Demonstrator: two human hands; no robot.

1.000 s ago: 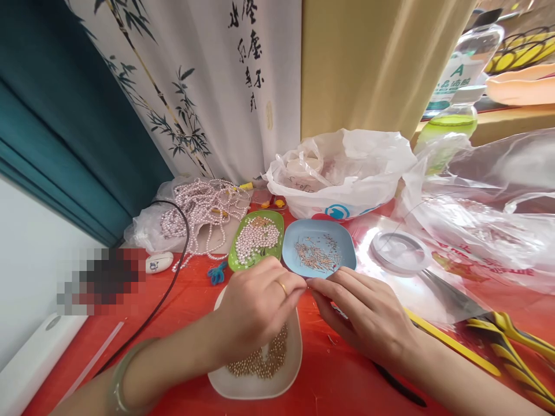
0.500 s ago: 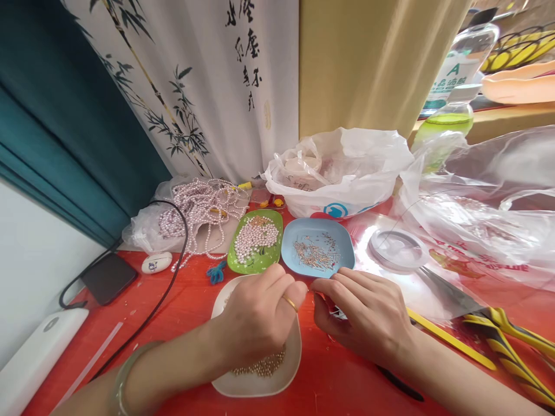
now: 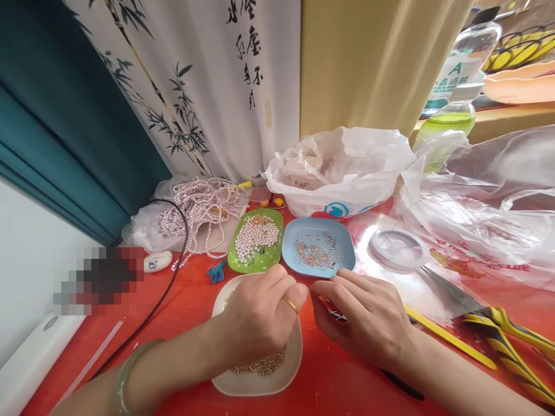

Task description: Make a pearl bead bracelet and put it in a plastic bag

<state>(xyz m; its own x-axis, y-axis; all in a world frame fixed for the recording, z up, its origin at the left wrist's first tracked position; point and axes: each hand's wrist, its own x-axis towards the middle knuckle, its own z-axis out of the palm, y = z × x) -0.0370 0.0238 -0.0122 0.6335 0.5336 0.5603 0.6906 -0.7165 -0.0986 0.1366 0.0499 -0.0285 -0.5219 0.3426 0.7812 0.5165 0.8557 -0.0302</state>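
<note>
Gold beads (image 3: 264, 364) lie heaped in a white square dish (image 3: 291, 370) at the near edge of a red surface (image 3: 182, 300). The left hand (image 3: 258, 315), a gold ring on one finger, hovers over that dish with its fingertips pinched together in a narrow grip; whatever sits between them is too small to make out. The right hand (image 3: 368, 320) meets it fingertip to fingertip, just right of the dish, also in a tight pinch, its contents not clear. Just beyond the hands sit a blue dish (image 3: 347, 254) of thin metal pins and, touching its left side, a green dish (image 3: 234, 260) of pale pink pearls. Pearl strands (image 3: 199, 208) pile up further left. A white plastic bag (image 3: 347, 167) stands behind the dishes. Yellow-handled pliers (image 3: 507, 335) lie at far right.
</note>
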